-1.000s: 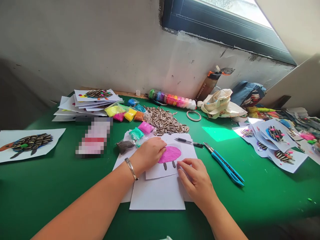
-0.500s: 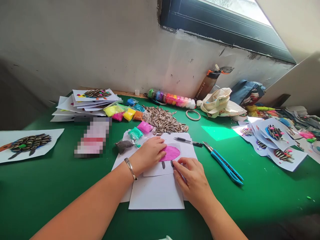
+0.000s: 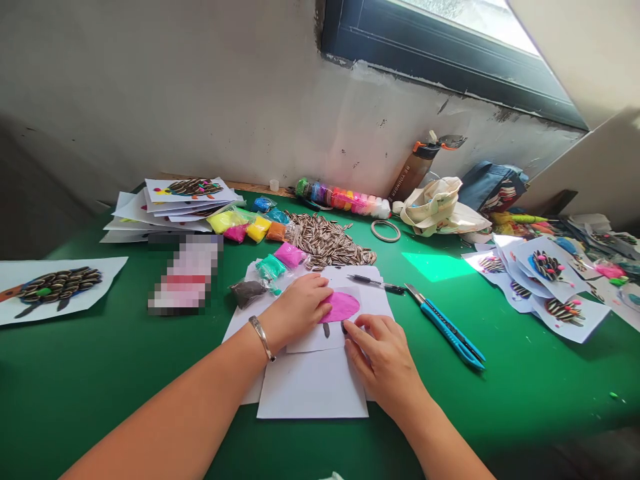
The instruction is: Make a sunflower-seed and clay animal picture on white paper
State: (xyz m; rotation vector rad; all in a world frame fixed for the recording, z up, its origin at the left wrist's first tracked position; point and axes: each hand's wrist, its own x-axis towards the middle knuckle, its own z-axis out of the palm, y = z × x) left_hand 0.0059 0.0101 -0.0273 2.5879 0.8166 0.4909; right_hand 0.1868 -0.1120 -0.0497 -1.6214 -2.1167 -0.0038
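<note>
A small sheet of white paper [image 3: 305, 339] lies on larger white sheets in front of me. On it is a flat pink clay oval [image 3: 345, 307] with two short dark clay strips below, the left strip [image 3: 327, 330] fully in sight. My left hand [image 3: 303, 303] rests flat on the small sheet, fingertips over the oval's left edge. The index fingertip of my right hand [image 3: 383, 347] touches the right dark strip [image 3: 344, 327], partly covering it. That hand's thumb is apart from the index finger, and nothing shows between them.
Behind the paper are bagged colored clay [image 3: 271, 267] and a heap of striped sunflower seeds [image 3: 333, 240]. A black pen [image 3: 375, 284] and blue utility knife [image 3: 447, 328] lie to the right. Seed-covered pictures [image 3: 550, 267] are at right, a paper stack [image 3: 135, 213] at left.
My right index finger has shifted very slightly left on the right dark strip. My left hand stays in place on the paper.
</note>
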